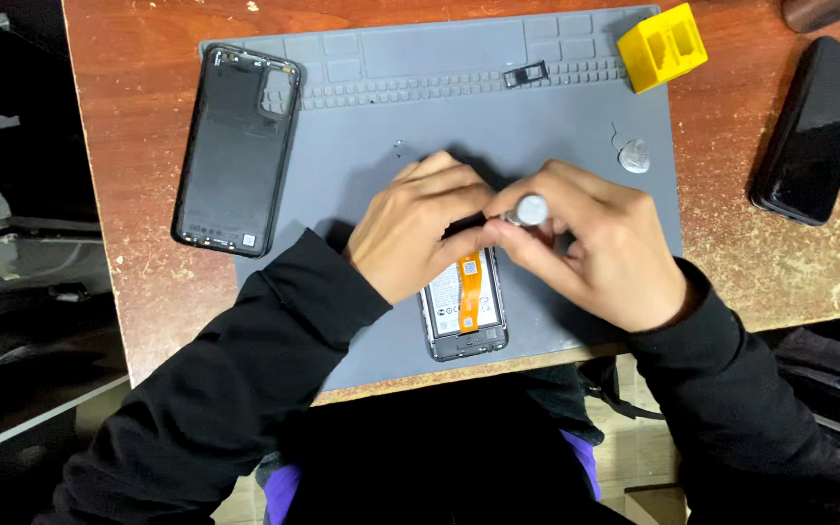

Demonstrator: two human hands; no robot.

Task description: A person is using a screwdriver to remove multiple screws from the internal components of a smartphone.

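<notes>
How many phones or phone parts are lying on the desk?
3: an opened phone under the hands on the grey mat, a removed back cover at left, a black phone at right. Others may be hidden.

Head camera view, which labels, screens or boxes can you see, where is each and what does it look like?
Battery label: white rectangle inside the opened phone, beside an orange ribbon strip, under both hands.
Second phone: right on the wooden table, glossy black, dark.
Small box: yellow, on the grey mat's top right corner.
</notes>
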